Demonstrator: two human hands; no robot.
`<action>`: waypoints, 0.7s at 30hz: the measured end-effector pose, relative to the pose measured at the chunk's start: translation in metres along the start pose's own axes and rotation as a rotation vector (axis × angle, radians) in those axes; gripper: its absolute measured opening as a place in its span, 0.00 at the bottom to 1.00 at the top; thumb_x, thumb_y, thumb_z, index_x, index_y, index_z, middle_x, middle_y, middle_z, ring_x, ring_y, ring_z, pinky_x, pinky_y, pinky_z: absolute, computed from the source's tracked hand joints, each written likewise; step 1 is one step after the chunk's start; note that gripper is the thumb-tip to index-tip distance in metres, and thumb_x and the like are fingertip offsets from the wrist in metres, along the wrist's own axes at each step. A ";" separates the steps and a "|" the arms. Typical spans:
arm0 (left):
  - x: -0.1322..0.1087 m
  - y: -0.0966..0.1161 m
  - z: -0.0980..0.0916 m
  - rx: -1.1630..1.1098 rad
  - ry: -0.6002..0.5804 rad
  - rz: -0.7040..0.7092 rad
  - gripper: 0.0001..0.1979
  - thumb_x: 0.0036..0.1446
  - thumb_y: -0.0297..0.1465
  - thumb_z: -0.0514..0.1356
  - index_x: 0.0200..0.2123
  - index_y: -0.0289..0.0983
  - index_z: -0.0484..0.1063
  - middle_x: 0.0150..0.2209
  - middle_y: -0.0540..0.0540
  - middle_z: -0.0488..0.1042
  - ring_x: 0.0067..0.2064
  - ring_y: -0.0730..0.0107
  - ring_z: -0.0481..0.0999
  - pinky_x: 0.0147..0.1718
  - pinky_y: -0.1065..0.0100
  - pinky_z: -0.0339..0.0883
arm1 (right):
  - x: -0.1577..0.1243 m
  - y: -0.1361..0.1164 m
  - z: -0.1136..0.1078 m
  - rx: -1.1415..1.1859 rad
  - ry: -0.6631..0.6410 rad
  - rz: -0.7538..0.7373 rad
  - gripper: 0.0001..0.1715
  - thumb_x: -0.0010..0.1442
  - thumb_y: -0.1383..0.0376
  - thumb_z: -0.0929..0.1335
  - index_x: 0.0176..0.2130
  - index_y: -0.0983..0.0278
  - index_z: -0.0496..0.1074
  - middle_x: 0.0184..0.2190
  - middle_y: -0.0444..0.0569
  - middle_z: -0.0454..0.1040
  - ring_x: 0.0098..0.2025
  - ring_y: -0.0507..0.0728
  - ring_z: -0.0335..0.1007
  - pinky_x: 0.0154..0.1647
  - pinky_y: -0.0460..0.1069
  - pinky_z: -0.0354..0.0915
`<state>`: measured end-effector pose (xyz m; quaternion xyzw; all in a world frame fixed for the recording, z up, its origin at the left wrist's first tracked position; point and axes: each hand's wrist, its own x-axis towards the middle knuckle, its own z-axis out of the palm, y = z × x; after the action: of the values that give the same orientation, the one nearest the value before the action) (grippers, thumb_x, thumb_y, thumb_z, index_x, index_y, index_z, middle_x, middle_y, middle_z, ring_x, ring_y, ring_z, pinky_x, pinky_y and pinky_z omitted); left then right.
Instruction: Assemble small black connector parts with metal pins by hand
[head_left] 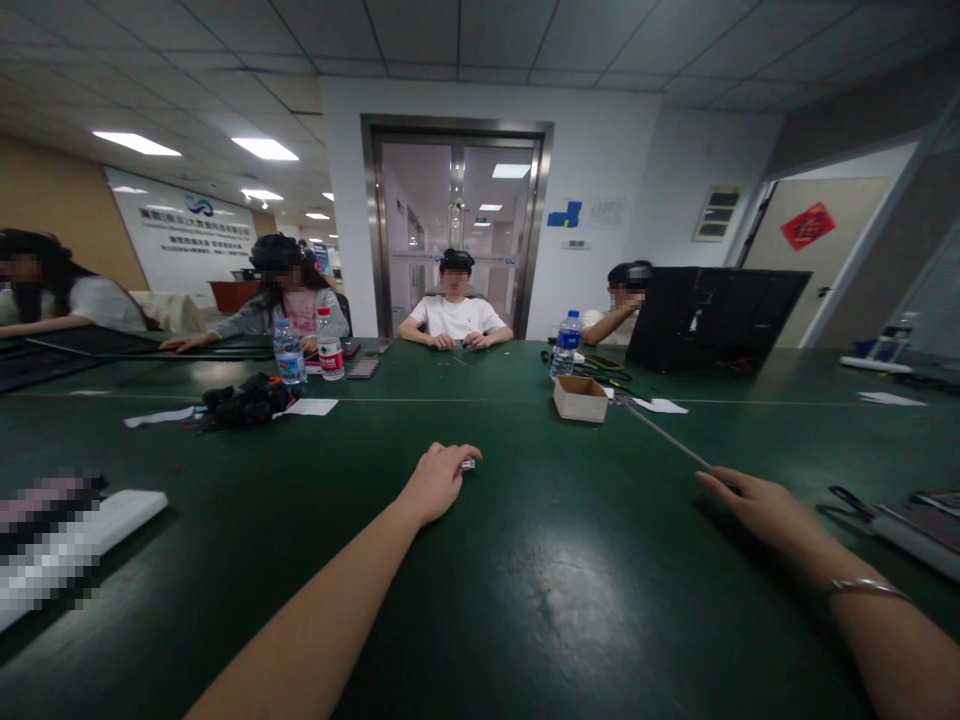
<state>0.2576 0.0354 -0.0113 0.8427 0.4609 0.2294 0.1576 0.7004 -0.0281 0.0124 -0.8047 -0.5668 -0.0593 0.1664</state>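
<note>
My left hand (pixel 436 482) rests on the green table, its fingers closed over a small shiny pale object (pixel 468 464). Most of that object is hidden under the fingers, so its kind cannot be told. To the right, my right hand (pixel 765 510) grips the near end of a long thin grey rod (pixel 671 440). The rod slants away to the left, and its far end lies close to the right side of a small open cardboard box (pixel 581 402). What stands inside the box is not visible from here.
Behind the box stands a water bottle (pixel 568 345), with a large black monitor (pixel 716 320) to its right. Two more bottles and a dark tangled bundle (pixel 251 402) are at the left. Several people with headgear sit around the green table (pixel 525 600).
</note>
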 end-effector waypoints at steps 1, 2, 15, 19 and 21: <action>-0.001 -0.001 -0.001 -0.024 -0.002 -0.006 0.23 0.58 0.24 0.47 0.55 0.48 0.63 0.50 0.49 0.71 0.51 0.63 0.65 0.51 0.59 0.59 | 0.000 0.000 0.001 0.042 -0.079 0.000 0.21 0.61 0.54 0.60 0.40 0.63 0.75 0.42 0.61 0.77 0.40 0.59 0.75 0.38 0.48 0.65; -0.001 -0.002 -0.002 -0.043 -0.003 -0.005 0.25 0.58 0.24 0.48 0.57 0.49 0.60 0.50 0.49 0.71 0.51 0.63 0.65 0.52 0.59 0.59 | 0.001 -0.001 0.001 0.082 -0.151 0.008 0.22 0.61 0.54 0.59 0.41 0.63 0.74 0.42 0.60 0.76 0.40 0.61 0.74 0.39 0.50 0.66; 0.002 -0.009 0.002 -0.121 0.003 -0.011 0.24 0.59 0.28 0.50 0.59 0.45 0.59 0.50 0.47 0.72 0.55 0.59 0.66 0.54 0.55 0.58 | 0.007 0.002 0.007 0.056 -0.238 0.085 0.23 0.61 0.54 0.57 0.45 0.62 0.72 0.48 0.61 0.73 0.48 0.66 0.71 0.47 0.54 0.64; 0.002 -0.013 0.004 -0.138 0.017 0.003 0.24 0.58 0.28 0.50 0.59 0.46 0.59 0.50 0.47 0.72 0.54 0.59 0.66 0.53 0.54 0.59 | 0.005 0.002 0.005 0.065 -0.281 0.085 0.17 0.59 0.55 0.62 0.41 0.61 0.71 0.41 0.61 0.76 0.38 0.63 0.74 0.39 0.52 0.65; 0.002 -0.014 0.006 -0.143 0.020 0.008 0.24 0.58 0.28 0.50 0.59 0.47 0.59 0.50 0.47 0.72 0.54 0.59 0.66 0.53 0.54 0.59 | 0.003 0.002 0.006 0.034 -0.168 0.051 0.10 0.56 0.57 0.65 0.35 0.59 0.72 0.35 0.58 0.78 0.33 0.59 0.74 0.34 0.49 0.64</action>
<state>0.2513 0.0444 -0.0224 0.8287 0.4416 0.2709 0.2119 0.7028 -0.0236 0.0075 -0.8182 -0.5588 0.0224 0.1332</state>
